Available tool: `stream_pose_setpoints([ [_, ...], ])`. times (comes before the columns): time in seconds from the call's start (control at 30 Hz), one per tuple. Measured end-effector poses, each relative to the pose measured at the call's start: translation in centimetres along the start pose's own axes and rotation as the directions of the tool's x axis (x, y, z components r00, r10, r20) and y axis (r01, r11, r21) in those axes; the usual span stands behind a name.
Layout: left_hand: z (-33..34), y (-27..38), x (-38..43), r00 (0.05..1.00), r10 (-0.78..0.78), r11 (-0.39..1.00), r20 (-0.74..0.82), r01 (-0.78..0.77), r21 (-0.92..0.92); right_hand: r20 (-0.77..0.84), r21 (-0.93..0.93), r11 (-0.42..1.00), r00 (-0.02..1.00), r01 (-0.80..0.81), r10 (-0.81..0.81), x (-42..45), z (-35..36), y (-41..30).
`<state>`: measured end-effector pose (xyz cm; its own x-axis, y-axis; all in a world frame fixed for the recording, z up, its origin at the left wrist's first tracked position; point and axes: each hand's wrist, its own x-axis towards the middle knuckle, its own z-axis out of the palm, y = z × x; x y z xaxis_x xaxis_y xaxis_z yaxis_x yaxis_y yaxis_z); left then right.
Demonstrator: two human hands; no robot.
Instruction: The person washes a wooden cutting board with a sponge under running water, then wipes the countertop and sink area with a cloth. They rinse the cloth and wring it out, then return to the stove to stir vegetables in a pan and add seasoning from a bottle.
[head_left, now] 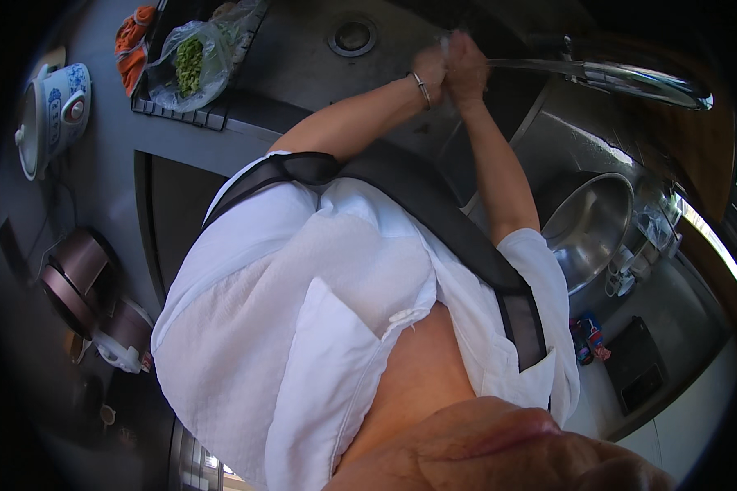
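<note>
Over a dark sink basin (288, 61), my left hand (430, 66), with a metal bangle at the wrist, presses against my right hand (467, 67). A stream of water (516, 63) from the chrome faucet (645, 83) at the right runs onto my right hand. Both hands are wet and blurred, so the fingers and anything between them cannot be made out. The round sink drain (352, 35) lies left of the hands. Farther left, a clear plastic bag (212, 83) of chopped green vegetables (189, 66) rests on a black rack (178, 116).
An orange cloth (130, 52) lies beside the rack. A white and blue electric pot (55, 116) and a brownish rice cooker (77, 282) stand at the left. At the right are a large steel bowl (589, 227), white cups (620, 270) and a dark board (632, 356).
</note>
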<state>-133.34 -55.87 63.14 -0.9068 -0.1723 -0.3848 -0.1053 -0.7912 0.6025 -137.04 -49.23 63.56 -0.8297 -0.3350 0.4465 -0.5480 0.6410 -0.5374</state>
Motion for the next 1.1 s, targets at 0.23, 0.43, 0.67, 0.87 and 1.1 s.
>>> stream_pose_setpoints([
  [0.23, -1.1, -1.8, 3.7, 0.967, -0.143, 0.968, 0.211, 0.181, -0.175, 0.012, -0.39, 0.848, 0.923, 0.36, -0.386, 0.5, 0.4, 4.8],
  [0.43, -1.9, 1.1, 2.4, 0.954, -0.066, 0.968, 0.293, 0.133, -0.214, 0.699, 0.685, -0.11, 0.607, -0.72, 0.378, -2.8, -2.7, 2.0],
  [0.67, -4.8, -0.7, 5.1, 0.993, -0.035, 0.943, 0.109, -0.003, 0.332, 0.299, 0.557, 0.762, 0.936, -0.329, 0.185, -2.5, -2.2, 0.1],
  [0.87, -0.4, 0.6, 0.0, 0.994, -0.104, 0.941, -0.033, 0.109, 0.32, 0.114, -0.11, 0.972, 0.974, 0.208, -0.195, -2.0, -0.7, -1.3],
  [1.1, -1.2, -0.3, 1.3, 0.997, -0.034, 0.954, 0.071, 0.011, 0.301, -0.182, 0.006, 1.0, 0.983, 0.022, -0.021, -1.8, -0.7, -0.7],
])
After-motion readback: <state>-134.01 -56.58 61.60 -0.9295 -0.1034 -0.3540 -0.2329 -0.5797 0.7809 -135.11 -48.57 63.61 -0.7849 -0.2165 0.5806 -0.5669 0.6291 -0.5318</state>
